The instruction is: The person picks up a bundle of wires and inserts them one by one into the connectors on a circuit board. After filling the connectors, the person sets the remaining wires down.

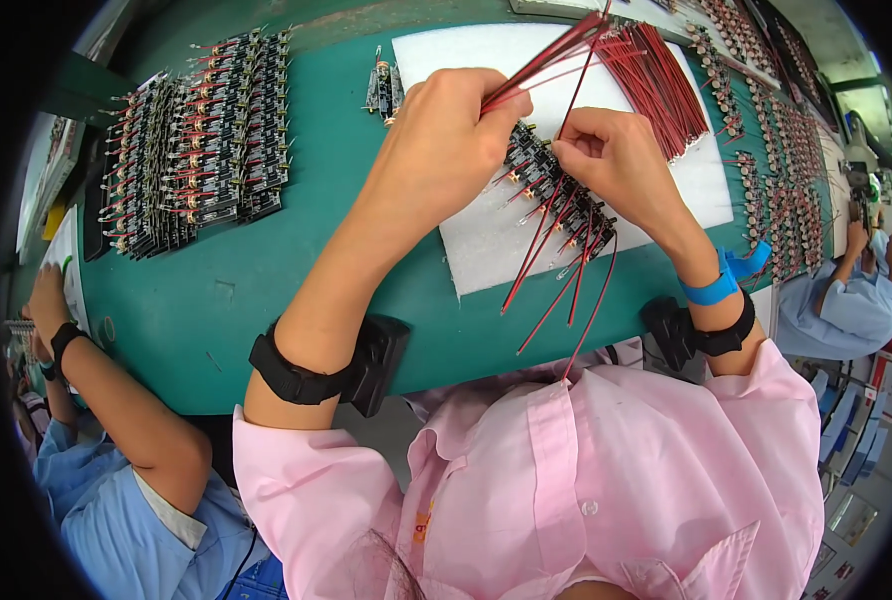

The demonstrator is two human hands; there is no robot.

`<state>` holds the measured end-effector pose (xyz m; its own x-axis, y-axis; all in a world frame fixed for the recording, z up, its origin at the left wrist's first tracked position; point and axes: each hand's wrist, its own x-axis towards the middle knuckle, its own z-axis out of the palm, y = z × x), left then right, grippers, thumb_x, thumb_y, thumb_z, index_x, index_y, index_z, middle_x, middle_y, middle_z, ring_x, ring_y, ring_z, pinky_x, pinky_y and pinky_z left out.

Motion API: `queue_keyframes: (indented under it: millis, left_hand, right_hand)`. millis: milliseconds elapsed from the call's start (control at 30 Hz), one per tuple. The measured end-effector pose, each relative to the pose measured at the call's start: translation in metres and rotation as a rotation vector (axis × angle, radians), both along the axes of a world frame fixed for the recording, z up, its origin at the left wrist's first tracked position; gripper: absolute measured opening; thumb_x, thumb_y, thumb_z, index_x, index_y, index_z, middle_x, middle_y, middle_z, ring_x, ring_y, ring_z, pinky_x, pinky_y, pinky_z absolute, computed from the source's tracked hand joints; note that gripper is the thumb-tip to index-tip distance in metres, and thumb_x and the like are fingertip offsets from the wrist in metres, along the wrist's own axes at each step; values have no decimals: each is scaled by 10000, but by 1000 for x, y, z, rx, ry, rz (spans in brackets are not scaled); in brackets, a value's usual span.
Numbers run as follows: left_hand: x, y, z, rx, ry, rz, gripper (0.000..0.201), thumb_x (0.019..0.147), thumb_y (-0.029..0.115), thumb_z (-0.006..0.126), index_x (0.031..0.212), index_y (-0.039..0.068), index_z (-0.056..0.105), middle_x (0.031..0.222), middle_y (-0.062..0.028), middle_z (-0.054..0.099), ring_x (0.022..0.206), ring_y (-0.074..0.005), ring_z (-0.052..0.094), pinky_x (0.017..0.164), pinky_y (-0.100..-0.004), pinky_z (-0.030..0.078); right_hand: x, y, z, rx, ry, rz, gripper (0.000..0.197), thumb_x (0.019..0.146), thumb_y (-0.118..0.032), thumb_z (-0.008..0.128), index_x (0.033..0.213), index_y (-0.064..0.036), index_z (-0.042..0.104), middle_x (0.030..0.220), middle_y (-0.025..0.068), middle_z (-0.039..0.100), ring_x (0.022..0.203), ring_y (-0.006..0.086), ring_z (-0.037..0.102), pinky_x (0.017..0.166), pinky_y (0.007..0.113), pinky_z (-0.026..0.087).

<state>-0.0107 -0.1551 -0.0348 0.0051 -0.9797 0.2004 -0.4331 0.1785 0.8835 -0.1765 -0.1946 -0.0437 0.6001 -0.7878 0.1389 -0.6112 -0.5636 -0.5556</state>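
My left hand (446, 125) is closed around a bundle of thin red and dark wires (551, 60), which fans out toward the upper right. Beside it, my right hand (621, 160) pinches, with fingertips together, what looks like a single red wire (578, 92). Both hands hover at a row of small black circuit boards (551, 185) standing side by side on a white foam sheet (486, 262). Several red wires (531, 262) hang from these boards toward me. The wire's end at my right fingertips is hidden.
A fan of red wires (656, 85) lies on the foam's far right. Rows of black boards (231, 130) stand left on the green mat (346, 270). A few boards (383, 90) sit beyond my left hand. More wired parts (781, 180) line the right. Co-workers sit on both sides.
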Motion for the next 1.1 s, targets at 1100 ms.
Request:
queue_keyframes:
  millis: [1100]
  left_hand:
    - [5,-3,-12,42,-75,23,270,789,192,453,811,-44,581,517,-32,444,491,-83,390,460,-251,310]
  right_hand:
    - [-7,-2,-11,129,-131,-87,119,675,-82,584,675,37,587,546,11,532,504,42,447,461,188,351]
